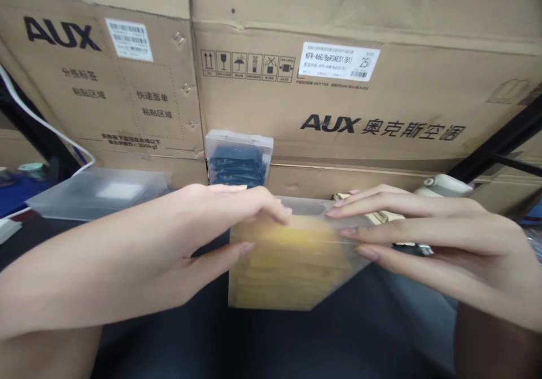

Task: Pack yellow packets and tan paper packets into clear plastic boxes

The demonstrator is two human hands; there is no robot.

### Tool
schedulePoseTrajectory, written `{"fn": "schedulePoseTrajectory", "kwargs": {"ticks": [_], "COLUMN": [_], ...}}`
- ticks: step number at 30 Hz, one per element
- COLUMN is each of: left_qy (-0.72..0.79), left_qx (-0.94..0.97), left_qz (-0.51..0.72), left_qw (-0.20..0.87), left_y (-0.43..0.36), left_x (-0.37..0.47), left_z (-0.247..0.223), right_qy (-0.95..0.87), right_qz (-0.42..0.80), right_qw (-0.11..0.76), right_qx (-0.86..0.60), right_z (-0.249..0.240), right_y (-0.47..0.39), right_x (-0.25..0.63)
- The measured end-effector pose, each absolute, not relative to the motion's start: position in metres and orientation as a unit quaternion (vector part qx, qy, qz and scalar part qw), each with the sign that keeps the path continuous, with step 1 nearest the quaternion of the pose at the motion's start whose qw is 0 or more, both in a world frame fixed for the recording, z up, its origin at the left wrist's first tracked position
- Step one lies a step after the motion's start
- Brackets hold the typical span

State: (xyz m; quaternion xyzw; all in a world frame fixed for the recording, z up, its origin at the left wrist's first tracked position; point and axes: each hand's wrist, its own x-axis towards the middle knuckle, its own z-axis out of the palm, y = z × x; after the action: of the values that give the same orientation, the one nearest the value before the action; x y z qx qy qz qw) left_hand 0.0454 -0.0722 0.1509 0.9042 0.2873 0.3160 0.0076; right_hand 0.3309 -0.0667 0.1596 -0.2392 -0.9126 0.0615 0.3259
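From where I stand, 2 bare hands are on 1 clear box (292, 277) filled with yellow packets, in the middle of the view above a dark tabletop (237, 351). The left hand (228, 215) grips its upper left part, a bent finger over the top edge and the thumb against the front. The right hand (423, 235) has its fingertips touching the upper right side, thumb below the fingers; I cannot tell whether it is gripping there or only pressing. Nor can I tell whether the box's base rests on the tabletop.

Just behind, a second clear box (239, 156) stands upright with blue packets inside, in front of 2 big cardboard cartons, the left carton (110, 102) and the right carton (254, 105), both printed AUX. The right carton bears a white label (339, 61) with the number 25. Off to the left lies a flat translucent case (63, 198), with a white cable (46, 116) running down behind it. Past the right hand sit a pale cylinder (447, 185) and some tan packets (383, 217), partly hidden
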Motion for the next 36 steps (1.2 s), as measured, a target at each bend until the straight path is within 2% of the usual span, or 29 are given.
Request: {"fn": "schedulePoseTrajectory", "kwargs": {"ticks": [5,12,17,23,27,36], "left_qy": [0.275,0.329,0.348,0.345,0.349,0.336], "left_qx": [0.93,0.905,0.89,0.863,0.861,0.849], "left_qz": [0.245,0.263,0.279,0.351,0.351,0.393], "left_qw": [0.004,-0.056,-0.093,-0.114,-0.12,-0.108], "left_y": [-0.061,-0.051,-0.051,-0.05,-0.051,-0.043], "left_x": [0.045,0.055,0.063,0.074,0.077,0.076], "left_z": [0.156,0.147,0.14,0.137,0.14,0.141], "right_qy": [-0.904,-0.894,-0.885,-0.881,-0.877,-0.878], "right_qz": [0.021,-0.07,-0.104,-0.06,-0.028,-0.057], "right_qw": [0.323,0.292,0.302,0.29,0.274,0.268], "right_qx": [-0.281,-0.333,-0.339,-0.369,-0.395,-0.392], "right_z": [0.156,0.148,0.142,0.143,0.14,0.134], "right_y": [-0.067,-0.062,-0.065,-0.056,-0.055,-0.057], "right_x": [0.332,0.325,0.321,0.325,0.328,0.315]}}
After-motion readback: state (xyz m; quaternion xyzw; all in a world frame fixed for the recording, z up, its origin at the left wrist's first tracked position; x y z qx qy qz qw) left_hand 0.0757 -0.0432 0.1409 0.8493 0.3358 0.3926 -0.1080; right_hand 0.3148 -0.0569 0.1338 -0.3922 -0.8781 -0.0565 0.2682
